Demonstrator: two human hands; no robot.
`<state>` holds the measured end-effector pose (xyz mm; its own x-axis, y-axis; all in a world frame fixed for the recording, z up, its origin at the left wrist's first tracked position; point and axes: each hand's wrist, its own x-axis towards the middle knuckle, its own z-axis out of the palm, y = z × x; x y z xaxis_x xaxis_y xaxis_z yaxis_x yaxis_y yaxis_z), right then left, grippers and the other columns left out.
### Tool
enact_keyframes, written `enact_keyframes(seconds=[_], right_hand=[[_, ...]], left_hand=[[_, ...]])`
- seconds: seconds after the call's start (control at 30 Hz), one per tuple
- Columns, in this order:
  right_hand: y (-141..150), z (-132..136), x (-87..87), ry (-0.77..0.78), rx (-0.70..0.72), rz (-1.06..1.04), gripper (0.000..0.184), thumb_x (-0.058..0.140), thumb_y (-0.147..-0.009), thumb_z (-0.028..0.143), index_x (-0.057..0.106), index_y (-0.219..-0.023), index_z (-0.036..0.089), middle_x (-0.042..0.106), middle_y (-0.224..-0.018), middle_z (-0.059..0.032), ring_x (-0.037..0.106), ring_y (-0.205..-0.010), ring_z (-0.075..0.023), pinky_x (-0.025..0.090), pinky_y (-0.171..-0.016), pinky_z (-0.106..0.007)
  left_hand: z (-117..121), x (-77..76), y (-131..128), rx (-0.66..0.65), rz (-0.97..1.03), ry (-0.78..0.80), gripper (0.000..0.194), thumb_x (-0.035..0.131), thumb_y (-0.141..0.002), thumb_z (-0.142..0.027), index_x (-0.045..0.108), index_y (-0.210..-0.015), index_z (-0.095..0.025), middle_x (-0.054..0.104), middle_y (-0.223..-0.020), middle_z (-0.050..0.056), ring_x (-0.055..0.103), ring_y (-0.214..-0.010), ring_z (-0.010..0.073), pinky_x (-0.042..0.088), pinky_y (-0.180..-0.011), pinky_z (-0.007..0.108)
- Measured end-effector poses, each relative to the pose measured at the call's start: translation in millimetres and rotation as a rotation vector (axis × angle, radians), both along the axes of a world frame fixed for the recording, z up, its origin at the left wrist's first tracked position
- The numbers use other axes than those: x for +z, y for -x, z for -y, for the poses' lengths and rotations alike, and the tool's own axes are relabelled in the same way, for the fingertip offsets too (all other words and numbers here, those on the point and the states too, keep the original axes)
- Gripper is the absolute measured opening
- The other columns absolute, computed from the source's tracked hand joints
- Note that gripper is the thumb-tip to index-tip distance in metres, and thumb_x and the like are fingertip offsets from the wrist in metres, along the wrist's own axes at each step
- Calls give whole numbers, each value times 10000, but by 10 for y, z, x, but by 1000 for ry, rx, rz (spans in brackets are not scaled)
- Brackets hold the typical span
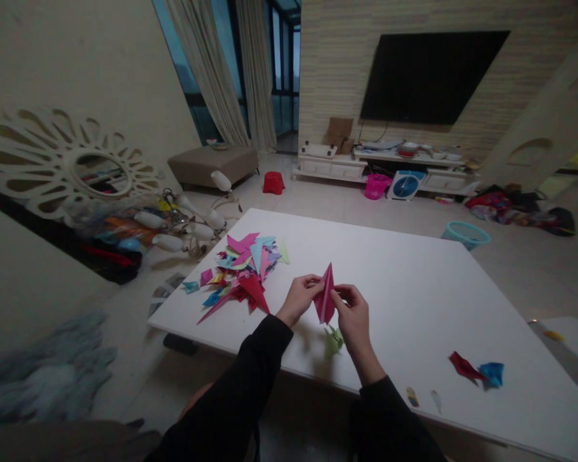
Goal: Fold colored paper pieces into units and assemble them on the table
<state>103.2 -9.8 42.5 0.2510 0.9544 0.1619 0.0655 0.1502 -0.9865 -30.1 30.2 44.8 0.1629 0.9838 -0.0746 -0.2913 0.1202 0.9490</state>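
Left grip (299,299), right grip (356,316) both pinching crimson folded paper (324,296); I'd crease evenly toward its 12-o'clock tip (330,269).

I have a white table (404,276) across my view; on its left side I see a loose heap of folded paper (254,292) in pink, red, blue and green; mid-table, towards the near edge, sits a light green folded piece (336,340); at the near right a dark red piece (464,367) lies against a blue one (492,374); left of those, by the near edge, I make out two small flat items (412,396).
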Motion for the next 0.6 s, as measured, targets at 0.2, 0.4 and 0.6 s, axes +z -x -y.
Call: enact_keyframes(seconds=[0.2, 0.4, 0.6], right_hand=[[-75, -14, -19, -19, -131, 68, 189, 675, -793, 351, 656, -856, 175, 691, -823, -53, 641, -767, -196, 515, -701, -328], [-102, 0, 30, -24, -187, 101, 153, 665, -781, 321, 646, -825, 175, 681, -788, -38, 633, -735, -185, 502, -695, -321], [-38, 10, 26, 12, -56, 99, 166, 668, -791, 333, 681, -836, 174, 704, -817, -52, 650, -777, -198, 517, -694, -322]], left_hand=[[-16, 12, 13, 55, -78, -18, 313, 827, -677, -384, 741, -813, -116, 735, -732, 59, 658, -681, 160, 509, -684, 271], [-31, -18, 22, 160, -151, -41, 196, 784, -699, -298, 762, -780, -121, 736, -742, 62, 640, -675, 158, 491, -677, 275], [13, -32, -21, 48, -133, -58, 237, 787, -701, -298, 774, -833, -101, 736, -766, 71, 632, -699, 150, 488, -706, 271]])
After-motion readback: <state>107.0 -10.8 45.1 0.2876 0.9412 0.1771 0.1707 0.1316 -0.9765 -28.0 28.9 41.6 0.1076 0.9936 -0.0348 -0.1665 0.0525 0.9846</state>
